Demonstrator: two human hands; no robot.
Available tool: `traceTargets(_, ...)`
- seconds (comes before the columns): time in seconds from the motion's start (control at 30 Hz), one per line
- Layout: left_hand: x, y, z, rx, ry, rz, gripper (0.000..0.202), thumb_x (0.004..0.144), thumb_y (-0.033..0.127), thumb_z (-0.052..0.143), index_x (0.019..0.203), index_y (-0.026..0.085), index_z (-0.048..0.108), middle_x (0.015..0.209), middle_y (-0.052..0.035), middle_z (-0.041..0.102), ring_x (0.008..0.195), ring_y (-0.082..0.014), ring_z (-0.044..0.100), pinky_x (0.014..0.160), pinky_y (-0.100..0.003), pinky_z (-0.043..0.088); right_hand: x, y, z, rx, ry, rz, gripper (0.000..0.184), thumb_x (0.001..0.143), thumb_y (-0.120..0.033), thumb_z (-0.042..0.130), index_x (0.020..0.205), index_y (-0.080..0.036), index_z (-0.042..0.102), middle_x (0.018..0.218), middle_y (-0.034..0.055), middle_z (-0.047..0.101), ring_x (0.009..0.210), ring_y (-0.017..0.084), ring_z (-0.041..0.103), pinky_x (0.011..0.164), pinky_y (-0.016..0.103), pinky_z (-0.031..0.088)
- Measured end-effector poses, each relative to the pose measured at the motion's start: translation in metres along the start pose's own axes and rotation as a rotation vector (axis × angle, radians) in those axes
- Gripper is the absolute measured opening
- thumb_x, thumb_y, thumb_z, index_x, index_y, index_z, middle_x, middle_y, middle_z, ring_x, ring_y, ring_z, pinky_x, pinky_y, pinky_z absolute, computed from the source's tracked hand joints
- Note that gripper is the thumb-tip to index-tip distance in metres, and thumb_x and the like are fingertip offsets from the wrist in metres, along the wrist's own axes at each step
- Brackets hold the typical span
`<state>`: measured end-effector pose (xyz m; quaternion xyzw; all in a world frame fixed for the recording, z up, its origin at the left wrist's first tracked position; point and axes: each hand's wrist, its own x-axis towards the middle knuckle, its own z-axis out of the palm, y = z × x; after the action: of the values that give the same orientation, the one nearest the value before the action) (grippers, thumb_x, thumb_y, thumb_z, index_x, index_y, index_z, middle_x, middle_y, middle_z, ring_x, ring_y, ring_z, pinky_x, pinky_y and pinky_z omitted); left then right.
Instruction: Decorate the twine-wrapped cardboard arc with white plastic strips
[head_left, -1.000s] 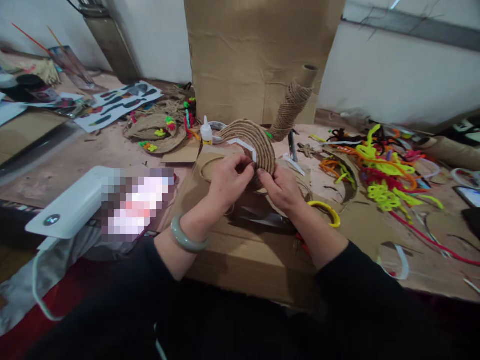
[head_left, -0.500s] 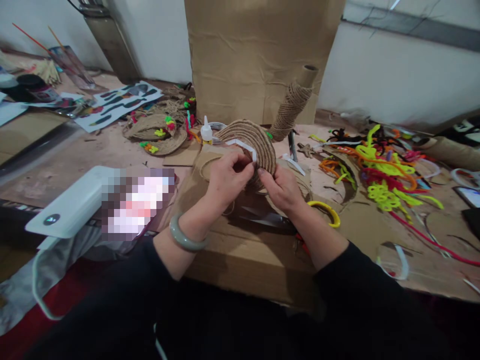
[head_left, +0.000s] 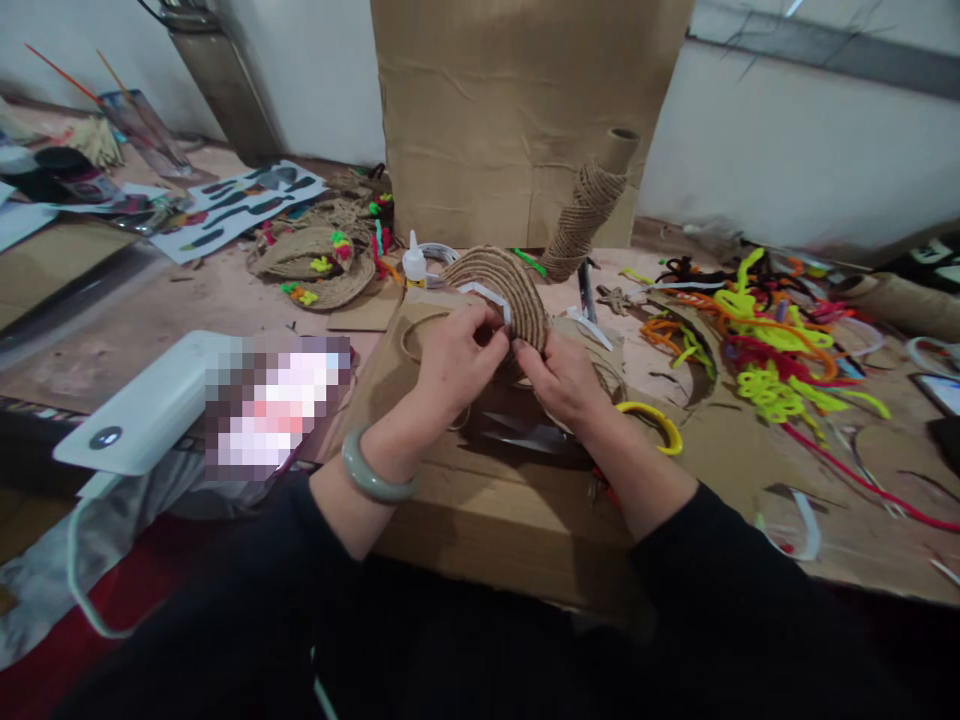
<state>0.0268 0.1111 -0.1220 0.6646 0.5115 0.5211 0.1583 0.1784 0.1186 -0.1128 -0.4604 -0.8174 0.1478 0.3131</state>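
Note:
A round disc wound with jute twine (head_left: 504, 285) is held up on edge over a sheet of cardboard (head_left: 487, 500). A white paper strip (head_left: 491, 296) runs along the disc's near rim. My left hand (head_left: 454, 365), with a grey-green bangle at the wrist, pinches the strip and the disc's lower edge. My right hand (head_left: 566, 378) grips the disc from the right, fingers closed on its edge. Dark scissors (head_left: 525, 435) lie on the cardboard under my right wrist.
A glue bottle (head_left: 413, 262) stands behind the disc. A twine-wrapped cardboard tube (head_left: 589, 205) leans on a tall cardboard panel (head_left: 517, 110). Bright pipe cleaners (head_left: 765, 340) and a yellow ring (head_left: 654, 425) lie to the right. A white device (head_left: 150, 405) sits left, jute mats (head_left: 315, 262) behind it.
The disc has tilted slightly away and sits a little lower between my hands. Both hands have stayed closed on its lower edge, shifting only slightly.

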Motion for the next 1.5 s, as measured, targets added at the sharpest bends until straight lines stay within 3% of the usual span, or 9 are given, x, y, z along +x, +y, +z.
traceTargets(0.2, -0.0003, 0.0032, -0.0019, 0.086, -0.087, -0.033, 0.011, 0.077, 0.018, 0.056, 0.068, 0.02, 0.05, 0.061, 0.0018, 0.052, 0.055, -0.0131, 0.046, 0.056, -0.028, 0.035, -0.0007, 0.0005, 0.0008, -0.041, 0.019, -0.055, 0.02, 0.087, -0.036, 0.041, 0.073, -0.023, 0.047, 0.068, 0.0058, 0.059, 0.065, 0.021, 0.054, 0.062, 0.036, 0.045)
traceTargets(0.47, 0.0012, 0.0053, -0.0021, -0.006, -0.074, -0.051, 0.012, 0.077, 0.015, 0.057, 0.069, 0.02, 0.049, 0.064, 0.0016, 0.056, 0.059, -0.0133, 0.051, 0.059, -0.028, 0.038, -0.0018, 0.0025, 0.0015, -0.089, 0.019, -0.048, 0.023, 0.088, -0.04, 0.04, 0.074, -0.023, 0.047, 0.066, 0.0059, 0.058, 0.061, 0.021, 0.052, 0.059, 0.035, 0.042)
traceTargets(0.9, 0.0014, 0.005, -0.0022, -0.021, -0.097, -0.079, 0.012, 0.078, 0.014, 0.053, 0.068, 0.019, 0.049, 0.063, 0.002, 0.054, 0.059, -0.0124, 0.048, 0.059, -0.027, 0.036, -0.0013, 0.0019, 0.0019, -0.129, 0.001, -0.023, 0.024, 0.087, -0.039, 0.037, 0.071, -0.023, 0.044, 0.066, 0.0073, 0.058, 0.062, 0.022, 0.052, 0.059, 0.036, 0.041)
traceTargets(1.5, 0.0032, 0.0031, -0.0028, -0.107, -0.094, -0.117, 0.011, 0.078, 0.016, 0.052, 0.068, 0.019, 0.05, 0.062, 0.0021, 0.054, 0.059, -0.0123, 0.049, 0.06, -0.027, 0.037, -0.0004, -0.0001, -0.0001, -0.004, 0.025, -0.005, 0.02, 0.085, -0.038, 0.041, 0.07, -0.024, 0.041, 0.065, 0.0052, 0.055, 0.064, 0.021, 0.051, 0.064, 0.036, 0.042)
